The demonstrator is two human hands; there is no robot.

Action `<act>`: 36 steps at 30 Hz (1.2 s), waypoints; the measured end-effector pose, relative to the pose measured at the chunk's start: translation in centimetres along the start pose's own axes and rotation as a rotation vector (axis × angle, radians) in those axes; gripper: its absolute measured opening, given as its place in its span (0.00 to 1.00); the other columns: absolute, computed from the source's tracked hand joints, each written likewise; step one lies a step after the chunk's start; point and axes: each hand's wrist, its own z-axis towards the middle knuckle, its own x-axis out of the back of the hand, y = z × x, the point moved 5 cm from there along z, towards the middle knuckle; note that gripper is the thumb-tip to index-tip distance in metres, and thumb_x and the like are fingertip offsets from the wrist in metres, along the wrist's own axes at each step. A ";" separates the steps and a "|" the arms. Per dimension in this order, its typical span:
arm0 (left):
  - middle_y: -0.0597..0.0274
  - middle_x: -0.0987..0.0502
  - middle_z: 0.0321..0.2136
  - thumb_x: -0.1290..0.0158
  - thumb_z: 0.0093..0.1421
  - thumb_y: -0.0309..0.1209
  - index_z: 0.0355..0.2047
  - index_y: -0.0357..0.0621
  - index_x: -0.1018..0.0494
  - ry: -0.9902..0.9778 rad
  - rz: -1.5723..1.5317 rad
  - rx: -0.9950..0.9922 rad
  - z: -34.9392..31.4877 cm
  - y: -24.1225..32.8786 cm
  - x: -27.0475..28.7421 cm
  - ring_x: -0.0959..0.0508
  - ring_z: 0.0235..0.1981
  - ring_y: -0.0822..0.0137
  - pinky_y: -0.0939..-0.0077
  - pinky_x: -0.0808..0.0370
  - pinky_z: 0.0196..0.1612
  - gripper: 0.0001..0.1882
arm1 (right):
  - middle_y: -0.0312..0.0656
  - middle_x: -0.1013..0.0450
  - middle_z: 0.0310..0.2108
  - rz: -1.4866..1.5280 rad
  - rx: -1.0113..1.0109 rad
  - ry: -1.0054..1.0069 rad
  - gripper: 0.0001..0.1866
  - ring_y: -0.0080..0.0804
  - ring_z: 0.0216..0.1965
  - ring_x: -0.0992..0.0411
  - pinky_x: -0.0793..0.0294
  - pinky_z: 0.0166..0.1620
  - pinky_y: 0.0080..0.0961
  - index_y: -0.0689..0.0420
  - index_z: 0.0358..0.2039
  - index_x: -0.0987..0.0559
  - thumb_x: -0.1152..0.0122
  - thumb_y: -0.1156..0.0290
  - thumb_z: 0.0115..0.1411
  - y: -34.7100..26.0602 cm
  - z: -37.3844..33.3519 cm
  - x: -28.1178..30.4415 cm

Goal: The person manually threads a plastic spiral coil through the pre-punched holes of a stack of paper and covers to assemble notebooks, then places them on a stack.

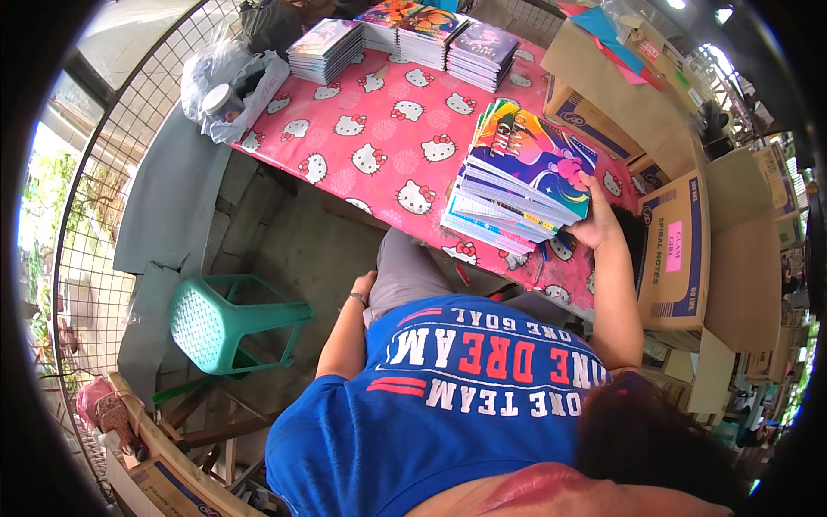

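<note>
A tall, fanned stack of notebooks (517,172) with colourful illustrated covers leans on the near right part of a pink table (340,159). Many white page edges face me, and the top cover shows purple, orange and green. My right hand (594,215) grips the stack's right side, its fingertips over the cover's edge and the rest of the grip hidden. Down by my thigh, away from the table, rests my left hand (363,284); its fingers are too hidden to read. A band circles the left wrist.
Neat notebook piles (325,52) line the table's far edge. A plastic bag (250,95) with a round container sits at the far left corner. Open cardboard boxes (672,250) crowd the right side. A green plastic stool (233,319) stands left of me, near a wire mesh wall (95,172).
</note>
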 end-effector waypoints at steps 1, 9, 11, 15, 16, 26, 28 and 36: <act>0.40 0.19 0.40 0.51 0.62 0.48 0.37 0.40 0.19 0.012 -0.001 0.010 5.5 3.5 0.5 0.19 0.46 0.50 0.57 0.24 0.48 0.23 | 0.41 0.28 0.56 -0.033 0.009 0.030 0.36 0.39 0.58 0.32 0.38 0.61 0.50 0.50 0.59 0.28 0.37 0.41 0.56 -0.4 -0.4 -0.4; 0.66 0.19 0.29 0.46 0.63 0.35 0.41 0.41 0.20 -0.007 -0.654 -0.120 4.4 18.8 8.2 0.25 0.24 0.77 0.79 0.31 0.25 0.13 | 0.41 0.27 0.56 -0.126 0.126 0.050 0.36 0.38 0.57 0.31 0.36 0.60 0.53 0.53 0.58 0.28 0.39 0.39 0.59 1.0 -1.1 0.6; 0.64 0.18 0.33 0.48 0.66 0.35 0.45 0.40 0.22 0.021 -0.610 -0.195 2.7 23.3 9.9 0.23 0.30 0.76 0.80 0.29 0.32 0.13 | 0.43 0.26 0.54 -0.153 0.138 0.070 0.35 0.39 0.55 0.29 0.33 0.59 0.53 0.55 0.55 0.26 0.38 0.41 0.58 0.9 -1.4 0.2; 0.60 0.18 0.41 0.51 0.69 0.36 0.50 0.40 0.24 -0.017 -0.595 -0.416 -0.4 30.6 11.1 0.20 0.40 0.71 0.78 0.26 0.44 0.16 | 0.40 0.25 0.52 -0.312 0.192 0.166 0.33 0.33 0.55 0.30 0.32 0.57 0.47 0.54 0.57 0.28 0.35 0.46 0.59 0.1 -2.1 0.3; 0.60 0.18 0.42 0.51 0.69 0.35 0.51 0.40 0.24 -0.049 -0.600 -0.431 -1.2 31.8 11.0 0.20 0.41 0.71 0.78 0.26 0.45 0.16 | 0.39 0.25 0.50 -0.458 0.239 0.231 0.31 0.31 0.54 0.29 0.32 0.56 0.45 0.54 0.57 0.27 0.35 0.48 0.59 -0.6 -2.3 1.0; 0.61 0.20 0.44 0.51 0.69 0.36 0.50 0.39 0.25 -0.126 -0.533 -0.600 -3.3 38.4 10.5 0.22 0.46 0.71 0.75 0.27 0.48 0.16 | 0.40 0.24 0.47 -0.702 0.482 0.246 0.21 0.25 0.45 0.25 0.30 0.54 0.24 0.61 0.56 0.28 0.39 0.72 0.64 -3.6 -3.6 0.3; 0.62 0.20 0.45 0.50 0.69 0.36 0.51 0.39 0.25 -0.123 -0.522 -0.632 -2.8 39.7 10.8 0.23 0.47 0.72 0.75 0.27 0.49 0.17 | 0.42 0.27 0.53 -0.774 0.551 0.243 0.25 0.29 0.54 0.29 0.33 0.58 0.27 0.61 0.60 0.31 0.38 0.73 0.63 -4.4 -3.6 -0.4; 0.53 0.31 0.61 0.51 0.70 0.36 0.65 0.39 0.37 -0.177 -0.690 -0.736 -2.9 45.3 7.5 0.33 0.63 0.63 0.67 0.36 0.63 0.26 | 0.48 0.31 0.59 -0.847 0.597 0.299 0.33 0.32 0.56 0.30 0.33 0.59 0.29 0.63 0.65 0.37 0.36 0.73 0.61 -4.3 -1.8 -0.5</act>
